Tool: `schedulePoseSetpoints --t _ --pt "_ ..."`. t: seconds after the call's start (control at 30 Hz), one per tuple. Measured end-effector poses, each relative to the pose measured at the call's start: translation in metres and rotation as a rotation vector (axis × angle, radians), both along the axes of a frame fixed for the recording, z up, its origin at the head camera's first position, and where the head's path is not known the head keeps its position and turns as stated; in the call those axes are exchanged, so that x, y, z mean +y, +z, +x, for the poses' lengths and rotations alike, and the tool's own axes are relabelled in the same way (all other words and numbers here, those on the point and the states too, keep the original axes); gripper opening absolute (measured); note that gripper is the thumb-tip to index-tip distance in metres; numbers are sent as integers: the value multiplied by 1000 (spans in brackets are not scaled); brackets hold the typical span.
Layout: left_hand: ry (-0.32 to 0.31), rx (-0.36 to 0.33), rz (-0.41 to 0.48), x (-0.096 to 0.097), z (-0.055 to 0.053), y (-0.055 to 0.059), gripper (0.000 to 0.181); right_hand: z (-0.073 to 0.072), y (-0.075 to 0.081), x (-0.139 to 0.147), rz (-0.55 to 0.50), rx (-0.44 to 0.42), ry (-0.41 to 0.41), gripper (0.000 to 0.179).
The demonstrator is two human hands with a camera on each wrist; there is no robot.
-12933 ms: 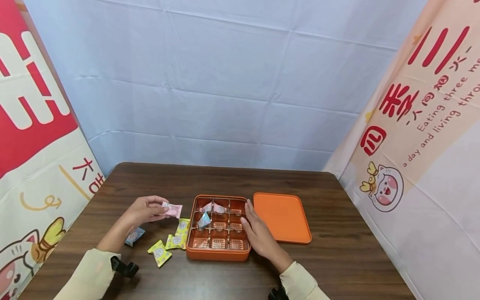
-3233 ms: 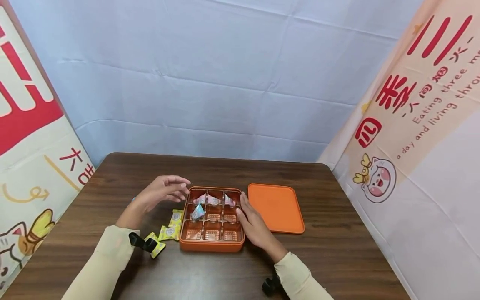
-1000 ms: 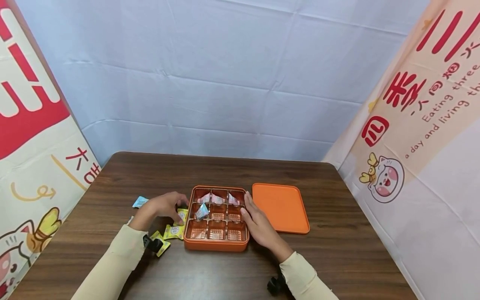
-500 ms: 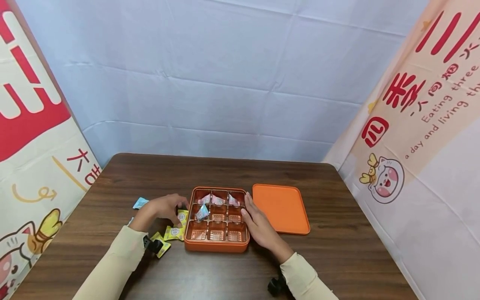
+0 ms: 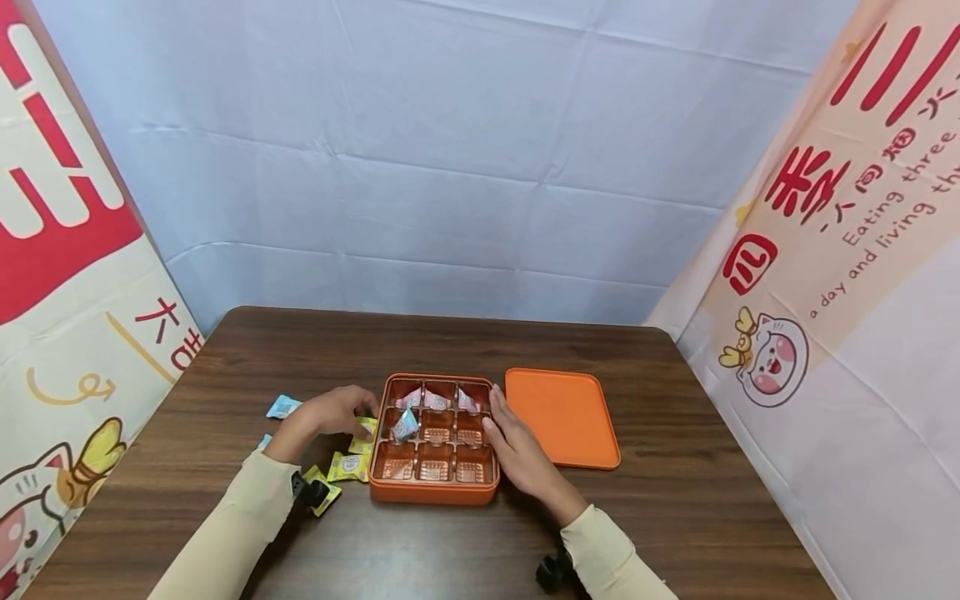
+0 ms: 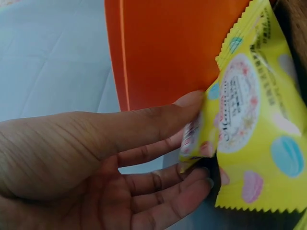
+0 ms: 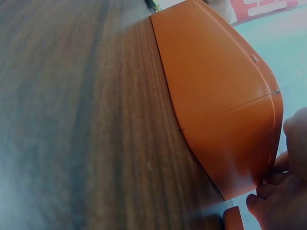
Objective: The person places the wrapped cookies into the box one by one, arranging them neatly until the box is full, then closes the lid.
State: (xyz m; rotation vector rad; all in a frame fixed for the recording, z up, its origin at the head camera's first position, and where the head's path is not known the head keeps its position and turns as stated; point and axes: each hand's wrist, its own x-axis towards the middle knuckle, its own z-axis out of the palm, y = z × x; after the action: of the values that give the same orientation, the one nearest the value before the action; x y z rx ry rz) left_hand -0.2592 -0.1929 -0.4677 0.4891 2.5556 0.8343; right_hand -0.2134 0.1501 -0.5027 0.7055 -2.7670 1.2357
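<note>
In the head view, my left hand [image 5: 339, 412] pinches a yellow wrapped candy [image 5: 363, 440] beside the box's left wall. Up close in the left wrist view, thumb and fingers hold that yellow candy [image 6: 207, 127], partly hidden behind another yellow candy [image 6: 264, 124]. My right hand [image 5: 525, 457] rests with straight fingers along the right side of the orange box [image 5: 433, 494]; the right wrist view shows fingers at the wall of the box [image 7: 216, 72]. Three pink candies [image 5: 437, 400] fill the box's back row, and a blue candy [image 5: 405, 426] lies in the middle-left compartment.
An orange lid [image 5: 562, 417] lies right of the box. Two more yellow candies, one nearer [image 5: 349, 467] and one by the left wrist [image 5: 322, 490], lie left of it. Blue candies [image 5: 283, 407] lie farther left, one partly hidden by the arm. The table [image 5: 675, 517] is brown wood.
A third pink candy has entered the back row since the earliest frame. My left hand has since moved down to the yellow candies and now pinches one. The right hand stays at the box.
</note>
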Motion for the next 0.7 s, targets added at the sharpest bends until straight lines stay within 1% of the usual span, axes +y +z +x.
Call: schedulePoseSetpoints --t 0.17,0.27,0.33,0.47,0.7 --pt "59 7 28 -1 2 -4 23 1 0 -2 -1 -16 12 63" --pt "65 12 50 -1 3 -4 21 2 0 -2 6 -13 4 63" --pt "80 6 61 -1 2 -3 19 1 0 -2 6 -8 0 63" --pt "87 9 71 -1 0 -1 16 0 1 -1 8 4 -4 63" --pt "119 -50 96 -6 -2 -1 19 0 2 -1 2 6 0 63"
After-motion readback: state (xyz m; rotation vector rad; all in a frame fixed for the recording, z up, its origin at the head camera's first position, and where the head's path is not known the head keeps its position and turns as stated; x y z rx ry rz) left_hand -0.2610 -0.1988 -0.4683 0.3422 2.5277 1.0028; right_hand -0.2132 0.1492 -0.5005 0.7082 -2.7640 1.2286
